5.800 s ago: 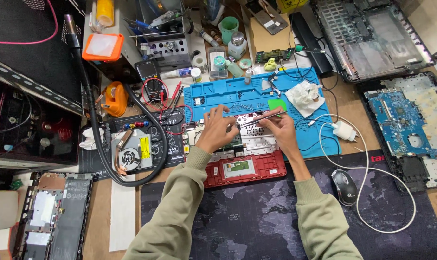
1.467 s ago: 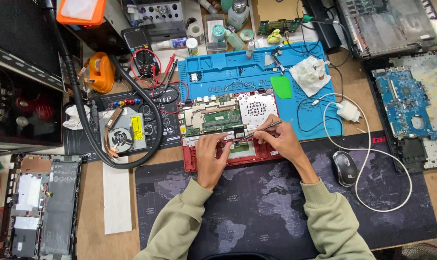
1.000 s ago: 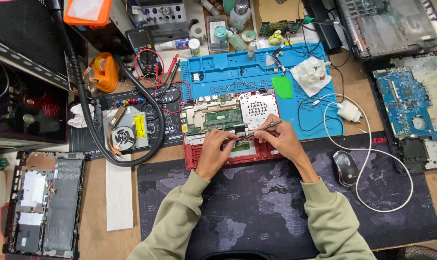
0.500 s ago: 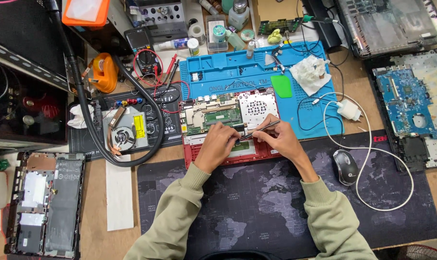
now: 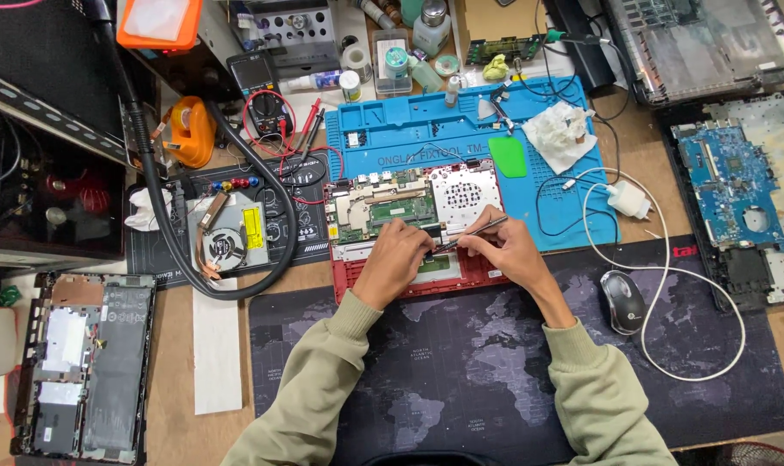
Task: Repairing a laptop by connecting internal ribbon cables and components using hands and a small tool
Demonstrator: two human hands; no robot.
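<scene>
— Looking down at your bench, where is your right hand (image 5: 508, 250) now?

— Your right hand is closed around a thin dark metal tool (image 5: 468, 236), held like a pen. Its tip points left and meets the opened red laptop base (image 5: 414, 216), near the lower edge of the green circuit board (image 5: 399, 210).

— And your left hand (image 5: 396, 259)?

— Your left hand rests on the same red base, fingers bent down and pressing beside the tool tip. If it pinches some small part, I cannot tell, because the fingers hide it.

— Where does the laptop base lie?

— It lies partly on the blue silicone work mat (image 5: 426, 129) and touches the dark desk mat with a world map print (image 5: 496, 362), which is under your forearms.

— What is around?

— A crumpled white tissue (image 5: 558, 131) and a green flat card (image 5: 507, 157) are on the blue mat. A black computer mouse (image 5: 623, 302) is to the right, and a cooling fan with copper pipe (image 5: 226, 237) is to the left, well apart from your hands.
</scene>
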